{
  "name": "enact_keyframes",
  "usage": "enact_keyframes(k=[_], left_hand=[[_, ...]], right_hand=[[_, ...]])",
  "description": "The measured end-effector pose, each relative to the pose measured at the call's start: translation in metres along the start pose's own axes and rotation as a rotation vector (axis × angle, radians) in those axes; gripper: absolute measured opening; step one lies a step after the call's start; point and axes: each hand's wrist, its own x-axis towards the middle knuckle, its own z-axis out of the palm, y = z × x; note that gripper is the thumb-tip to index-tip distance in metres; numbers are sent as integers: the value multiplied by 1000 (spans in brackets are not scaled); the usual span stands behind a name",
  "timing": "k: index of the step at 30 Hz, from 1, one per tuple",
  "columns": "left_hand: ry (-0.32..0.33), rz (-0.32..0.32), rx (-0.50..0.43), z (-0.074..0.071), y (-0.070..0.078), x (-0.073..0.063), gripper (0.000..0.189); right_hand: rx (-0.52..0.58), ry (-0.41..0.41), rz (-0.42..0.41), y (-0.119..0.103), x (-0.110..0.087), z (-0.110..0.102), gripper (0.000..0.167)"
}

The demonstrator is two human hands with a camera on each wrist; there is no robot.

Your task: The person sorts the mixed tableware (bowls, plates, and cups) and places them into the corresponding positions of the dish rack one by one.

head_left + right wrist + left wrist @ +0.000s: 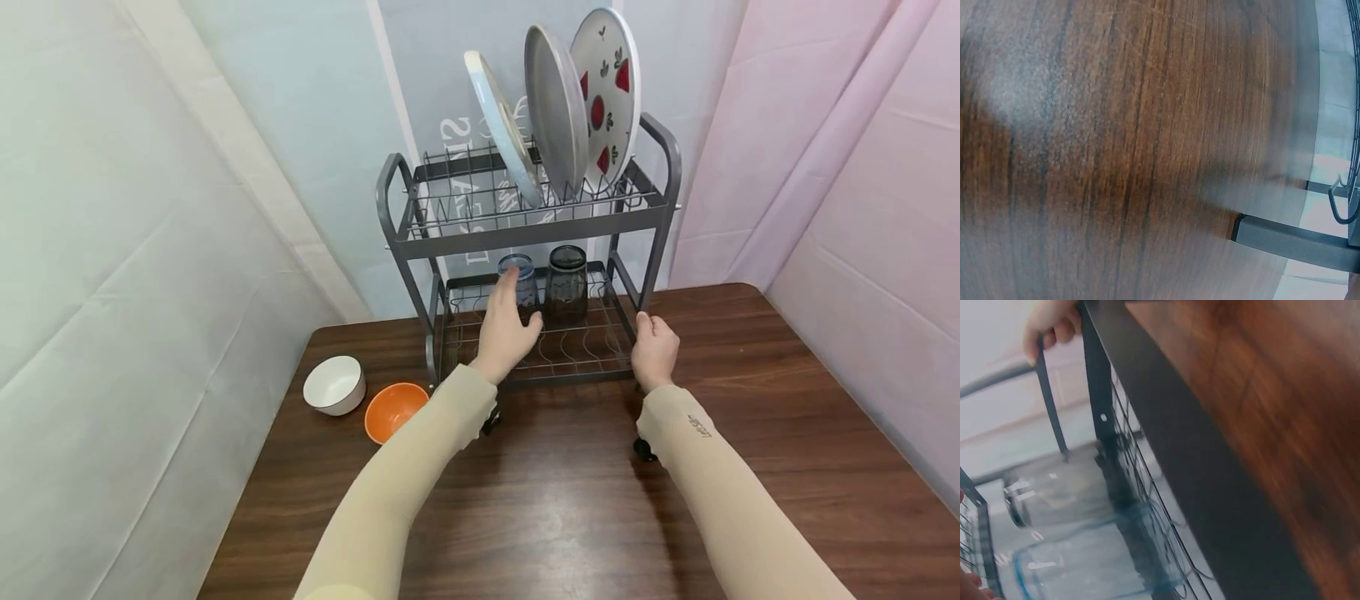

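A two-tier dark grey dish rack [540, 231] stands on the wooden table. My right hand [655, 350] grips its right front post low down; the left wrist view also shows those fingers [1063, 331] curled at the post. In front of the lower tier, my left hand [507, 331] reaches in with fingers extended and thumb apart. It overlaps a blue glass [528, 287], upside down on the lower shelf. Right beside that is a dark grey glass [567, 287], also upside down. In the left wrist view, the blue glass [1091, 562] lies below the grey glass [1072, 490].
Three plates stand upright on the top tier: a light blue one [495, 121], a grey one [551, 108] and a white strawberry-patterned one [613, 104]. A white bowl [334, 385] and an orange bowl [395, 411] sit left of the rack. Draped cloth walls [150, 250] surround the table [555, 517].
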Motion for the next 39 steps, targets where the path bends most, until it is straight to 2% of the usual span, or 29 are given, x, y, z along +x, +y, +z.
enact_keyframes(k=[5,10,16,22,25,30,39], left_hand=[[-13,53,-34,-5,7,-22,70],[-2,81,-8,-10,8,-44,71],[40,111,37,-19,0,-70,72],[57,137,97,-32,-14,-90,70],[72,125,112,-38,-23,-100,69],[93,54,110,-49,-43,-113,70],[188,-29,92,-72,-74,-124,71]], right_hand=[[-8,14,1,-1,-1,0,44],[-8,16,4,-1,-1,1,43],[3,1,13,1,0,0,43],[20,3,13,1,0,1,44],[15,-2,19,1,0,2,43],[11,3,11,2,0,3,43],[3,2,16,0,-1,2,42]])
